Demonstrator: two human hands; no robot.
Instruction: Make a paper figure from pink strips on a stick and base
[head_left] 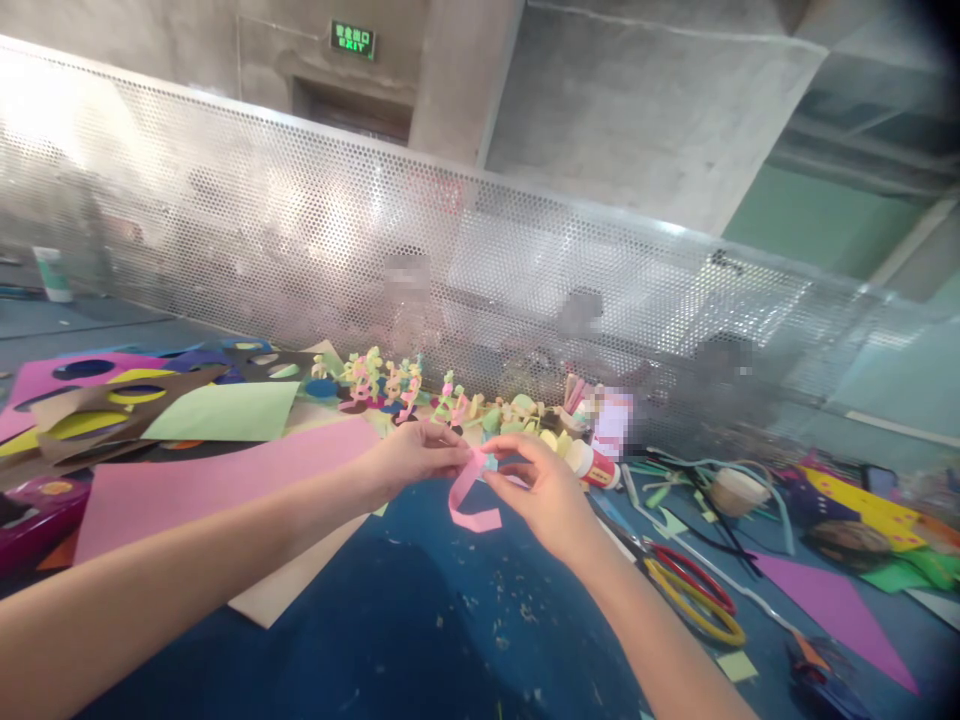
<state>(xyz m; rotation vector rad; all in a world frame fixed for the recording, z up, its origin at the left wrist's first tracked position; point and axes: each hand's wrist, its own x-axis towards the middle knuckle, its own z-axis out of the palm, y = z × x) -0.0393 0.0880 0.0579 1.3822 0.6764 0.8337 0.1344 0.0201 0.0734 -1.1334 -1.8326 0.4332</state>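
My left hand (pixel 420 455) and right hand (pixel 536 485) both pinch the pink paper strip (pixel 469 500), so I should curl it slowly and not tear it.

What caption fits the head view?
Both hands pinch a pink paper strip above a blue table strewn with paper.

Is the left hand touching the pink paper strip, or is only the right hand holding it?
Touching. The head view shows the left hand and right hand both pinching the pink paper strip at its top; its loop hangs below.
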